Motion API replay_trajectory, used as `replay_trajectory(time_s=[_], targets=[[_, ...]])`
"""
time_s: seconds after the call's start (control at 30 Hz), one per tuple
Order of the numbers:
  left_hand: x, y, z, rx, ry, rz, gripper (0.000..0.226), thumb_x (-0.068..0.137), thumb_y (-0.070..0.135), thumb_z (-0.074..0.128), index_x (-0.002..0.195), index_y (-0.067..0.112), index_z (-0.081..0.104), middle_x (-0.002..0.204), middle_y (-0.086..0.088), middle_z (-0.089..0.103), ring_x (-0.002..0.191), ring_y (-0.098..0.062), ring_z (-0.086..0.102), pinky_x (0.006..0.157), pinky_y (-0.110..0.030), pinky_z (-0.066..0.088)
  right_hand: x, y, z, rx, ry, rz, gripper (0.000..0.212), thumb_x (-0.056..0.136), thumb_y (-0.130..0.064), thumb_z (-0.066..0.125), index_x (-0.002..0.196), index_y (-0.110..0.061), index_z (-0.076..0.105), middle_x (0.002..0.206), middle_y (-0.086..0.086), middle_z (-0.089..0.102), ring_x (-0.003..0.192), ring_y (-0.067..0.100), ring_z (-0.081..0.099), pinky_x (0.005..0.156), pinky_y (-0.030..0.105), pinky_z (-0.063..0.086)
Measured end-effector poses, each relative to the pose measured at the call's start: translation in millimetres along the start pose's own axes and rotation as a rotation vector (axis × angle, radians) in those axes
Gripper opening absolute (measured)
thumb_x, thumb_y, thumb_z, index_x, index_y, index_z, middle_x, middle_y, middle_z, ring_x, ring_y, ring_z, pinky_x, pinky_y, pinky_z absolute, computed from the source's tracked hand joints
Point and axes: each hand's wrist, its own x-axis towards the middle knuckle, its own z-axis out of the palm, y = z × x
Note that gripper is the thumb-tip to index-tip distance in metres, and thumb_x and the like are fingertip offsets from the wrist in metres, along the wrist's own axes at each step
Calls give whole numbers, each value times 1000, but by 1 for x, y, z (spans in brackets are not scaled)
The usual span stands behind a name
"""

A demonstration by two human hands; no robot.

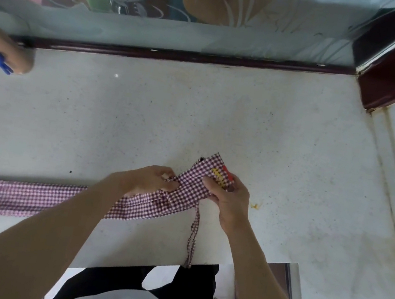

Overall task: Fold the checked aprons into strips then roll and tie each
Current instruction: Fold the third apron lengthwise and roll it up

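You are working at the right-hand end of a maroon-and-white checked cotton apron (28, 196), which is already lying as a long narrow strip across the near edge of the pale speckled stone desk (197, 113); the folding into a strip therefore appears done for this piece. Your left hand (152, 181) is pinching the cloth where the strip is bunching, fingers curled onto the fabric. Your right hand (227, 198) is gripping the raised end of the apron, thumb and fingers closing round the checked cloth beside a small red-and-yellow embroidered patch (223, 175). The two hands are sitting close together, both clamped on the same apron, with its end lifting off the desk between them. A thin checked tie string (192, 239) is hanging from that end and trailing over the front edge of the desk.

By this evidence, you are only beginning the roll: no wound coil is showing yet, most of the strip is lying flat to your left, and the tie is hanging loose, so rolling and tying both remain. No other apron, finished or waiting, is visible. A brown cardboard tube with a blue clip (4, 54) is resting at the far left of the desk, well apart from the work.
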Motion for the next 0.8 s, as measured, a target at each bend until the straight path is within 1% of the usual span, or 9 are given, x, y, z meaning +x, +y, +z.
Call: replay_trajectory(time_s=[0.1,0.2,0.3,0.43,0.5,0.57,0.63,0.73,0.8], targets=[[-14,22,-9,-176,26,77,31,97,38,55,125,25,53,127,-1,55,118,-22,52,108,-46,39,-4,-19,6,148,-140,19,54,69,-17,81,119,-10,62,116,9,71,106,26,69,91,43,56],[-25,41,-14,-329,75,146,22,96,29,60,115,18,60,115,-4,67,105,-25,65,100,-49,49,-7,-36,9,-46,-284,141,55,70,-24,83,120,-17,58,122,8,68,113,28,65,96,50,53],[-34,57,-19,-344,156,236,19,93,28,64,108,17,62,109,-5,70,100,-25,68,94,-49,54,-11,-58,7,-198,-348,125,58,71,-19,87,120,-12,56,120,9,68,108,30,68,88,54,57],[-52,83,-22,-338,178,335,34,87,40,67,114,20,60,115,-5,69,106,-26,65,97,-50,52,-24,-99,5,-354,-239,-118,46,76,-12,83,115,-9,58,109,6,72,93,22,73,73,40,62],[-63,99,-23,-302,155,335,58,80,58,65,123,19,59,124,-5,64,113,-25,61,104,-49,47,-30,-120,1,-446,-188,-257,41,77,-14,83,111,-7,61,104,6,73,89,20,74,68,34,61],[-71,114,-21,-307,123,364,91,63,81,63,125,14,61,126,-5,65,115,-24,61,108,-47,43,-38,-142,-5,-508,-150,-378,35,78,-15,83,106,-8,63,100,4,74,88,18,73,68,34,62],[-77,126,-15,-323,145,433,104,53,91,58,121,13,66,122,-5,67,111,-22,64,104,-42,46,-48,-162,-10,-546,-137,-493,29,77,-14,83,99,-17,65,97,-4,74,87,9,72,71,27,61],[-86,148,-4,-367,308,525,83,65,77,59,107,6,71,107,-8,72,98,-22,69,94,-43,54,-63,-189,-17,-647,-200,-611,45,71,-16,87,104,-26,59,100,-15,68,89,-2,67,71,16,56],[-89,165,3,-412,397,545,65,75,62,59,102,4,71,103,-11,73,92,-22,70,89,-44,57,-66,-203,-20,-740,-192,-665,55,69,-21,89,112,-25,54,102,-18,64,90,-1,65,74,17,56]])
